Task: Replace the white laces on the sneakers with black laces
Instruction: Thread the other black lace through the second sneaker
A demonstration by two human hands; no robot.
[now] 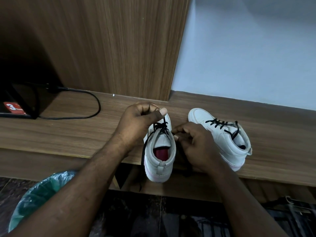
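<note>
Your left hand [136, 122] is curled tight and pinches the black lace [160, 127] up above the toe end. The near sneaker [160, 161] sits on the wooden shelf [68, 134] between your hands, heel overhanging the front edge. Your right hand [198, 144] has narrow fingertips and appears to pinch the lace at the right eyelets.

Risks:
- A hard upward tug could tip the shoe off the ledge.
- The tail dangling past the edge could snag or finish uneven.

Its long axis runs near-to-far, toe pointing at the wood panel. The second sneaker [220, 134] is already black-laced, toe away and slightly left.
</note>
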